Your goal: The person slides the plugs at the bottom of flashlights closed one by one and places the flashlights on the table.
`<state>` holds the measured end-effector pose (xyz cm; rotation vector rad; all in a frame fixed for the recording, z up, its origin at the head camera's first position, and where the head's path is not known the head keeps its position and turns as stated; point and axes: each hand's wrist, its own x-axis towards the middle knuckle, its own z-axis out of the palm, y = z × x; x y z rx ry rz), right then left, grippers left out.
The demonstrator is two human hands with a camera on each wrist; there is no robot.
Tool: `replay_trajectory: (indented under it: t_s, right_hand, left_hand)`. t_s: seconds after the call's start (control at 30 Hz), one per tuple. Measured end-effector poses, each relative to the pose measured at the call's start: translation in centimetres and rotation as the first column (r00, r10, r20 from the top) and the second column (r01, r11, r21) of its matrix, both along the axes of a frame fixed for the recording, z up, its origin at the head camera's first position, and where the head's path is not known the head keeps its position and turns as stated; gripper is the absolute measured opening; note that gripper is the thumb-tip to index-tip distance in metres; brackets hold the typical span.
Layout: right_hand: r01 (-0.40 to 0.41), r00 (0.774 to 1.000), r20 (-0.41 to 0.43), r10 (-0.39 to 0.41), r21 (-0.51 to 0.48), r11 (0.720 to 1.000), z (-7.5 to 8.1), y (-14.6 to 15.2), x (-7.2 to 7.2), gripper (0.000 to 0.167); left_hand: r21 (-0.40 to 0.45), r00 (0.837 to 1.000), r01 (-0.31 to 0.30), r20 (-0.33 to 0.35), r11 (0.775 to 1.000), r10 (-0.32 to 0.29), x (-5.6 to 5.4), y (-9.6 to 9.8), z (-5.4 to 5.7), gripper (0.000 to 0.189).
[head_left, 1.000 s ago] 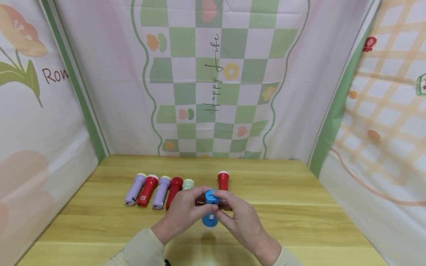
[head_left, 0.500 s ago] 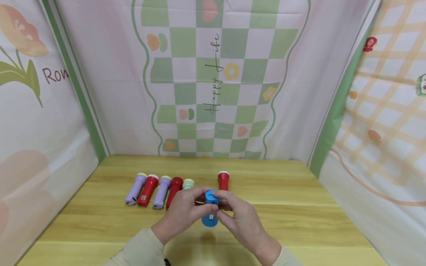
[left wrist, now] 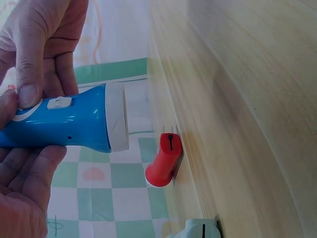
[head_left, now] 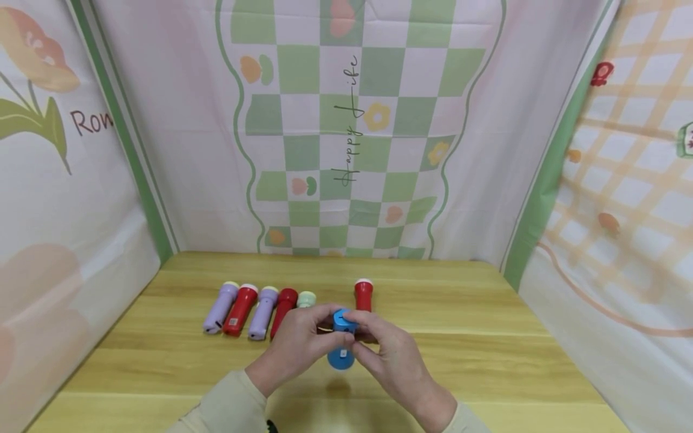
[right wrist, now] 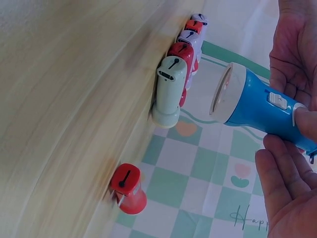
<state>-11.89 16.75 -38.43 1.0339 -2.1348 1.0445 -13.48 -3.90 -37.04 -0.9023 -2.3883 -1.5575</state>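
Observation:
Both hands hold a blue flashlight point(head_left: 341, 359) above the table, its wide white-rimmed head point(left wrist: 117, 117) pointing down. The left hand point(head_left: 300, 340) grips it from the left with thumb and fingers. From the right, the right hand point(head_left: 397, 361) grips it too, thumb on the near side and index fingertip over the upturned tail end. A white slide switch point(right wrist: 277, 100) shows on the barrel in the right wrist view. Beyond the hands, a red flashlight point(head_left: 364, 293) lies on the table, its lower part hidden by the right hand.
Several flashlights lie in a row at left: a purple one point(head_left: 220, 308), a red one point(head_left: 240, 310), another purple one point(head_left: 263, 313), a dark red one point(head_left: 284, 308) and a pale green one point(right wrist: 171, 94). Printed cloth walls point(head_left: 206, 150) surround the wooden table point(head_left: 487, 349).
The right index fingertip has shifted slightly left over the blue flashlight's tail end. Both hands otherwise stay in place, and the flashlights on the table have not moved.

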Motion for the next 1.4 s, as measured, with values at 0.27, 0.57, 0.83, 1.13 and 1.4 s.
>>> replay_trajectory:
  t_s: [0.27,0.57,0.83,1.13,1.4]
  right_hand:
    - [-0.011,1.0,0.012,0.011,0.017,1.0,0.02,-0.03,-0.01,0.059]
    - [-0.027,1.0,-0.015,0.027,0.036,0.999,-0.14,-0.03,-0.09,0.064]
    - [-0.018,0.999,-0.037,0.02,0.065,0.998,-0.24,0.01,-0.1,0.065]
    - [-0.014,0.999,-0.029,0.016,0.077,0.997,-0.34,0.05,-0.08,0.066]
    - [-0.006,0.998,-0.064,0.012,0.099,0.995,-0.44,0.09,-0.28,0.067]
  left_hand:
    - [0.002,1.0,0.002,-0.004,1.0,-0.002,0.02,-0.09,0.02,0.026]
    - [-0.002,1.0,0.004,-0.003,1.0,-0.004,0.04,-0.11,-0.13,0.027]
    - [-0.005,1.0,-0.003,-0.004,1.0,0.003,-0.01,-0.11,-0.32,0.027]
    - [-0.007,1.0,-0.014,-0.014,1.0,0.014,-0.01,-0.08,-0.38,0.028]
    - [-0.018,1.0,-0.014,-0.014,1.0,0.014,-0.06,-0.17,-0.35,0.028]
